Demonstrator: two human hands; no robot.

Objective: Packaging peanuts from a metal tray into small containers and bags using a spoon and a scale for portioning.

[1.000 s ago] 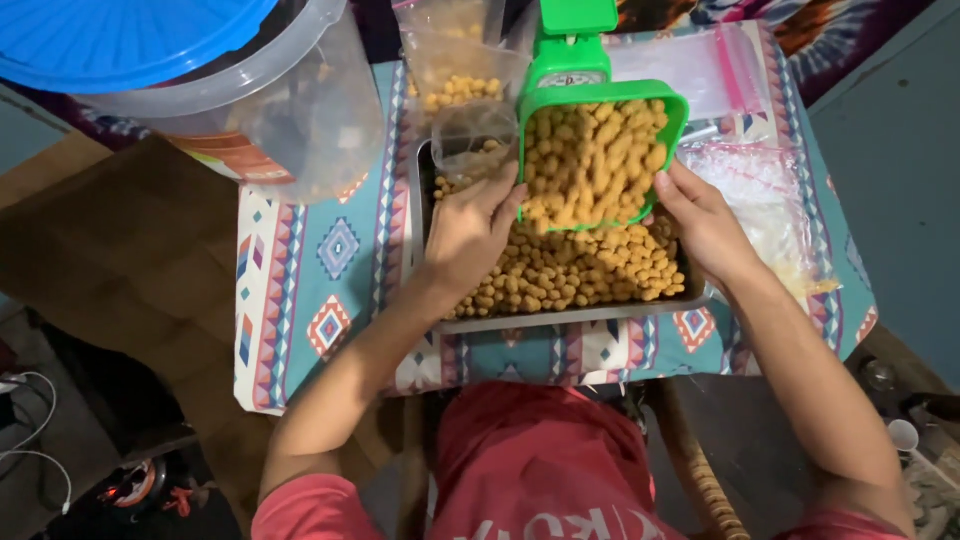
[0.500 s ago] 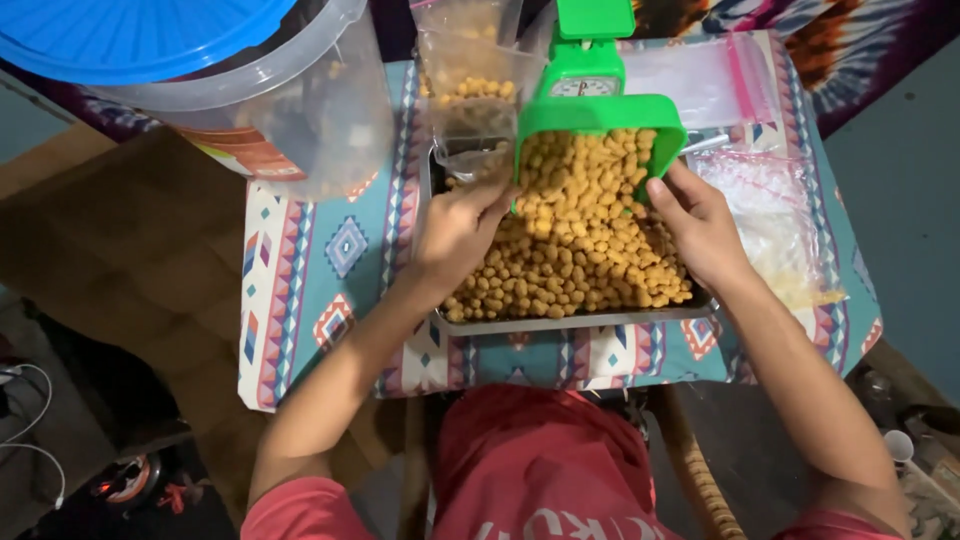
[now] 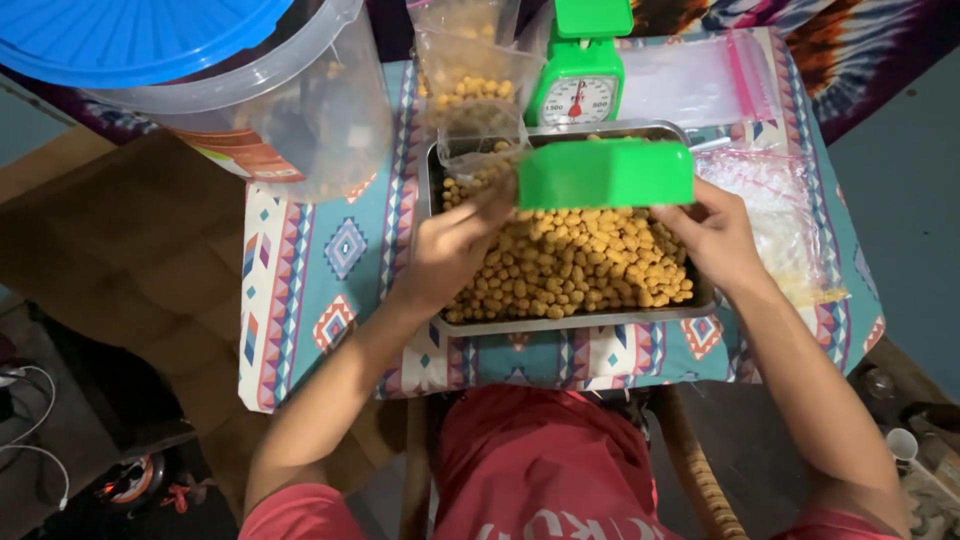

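At the top left you have a large clear plastic tub (image 3: 290,110) with a blue lid (image 3: 130,35), standing at the edge of the patterned cloth (image 3: 320,270). The cloth is teal with geometric diamonds and stripes. A green kitchen scale (image 3: 578,75) with a round dial sits at top centre. To its right lie flat clear zip bags (image 3: 700,85) with pink seals. Below them you see a crumpled clear bag (image 3: 780,215). White cables (image 3: 35,420) lie on the floor at lower left.

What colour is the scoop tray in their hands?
Bright green scoop tray, seen best from the head view.
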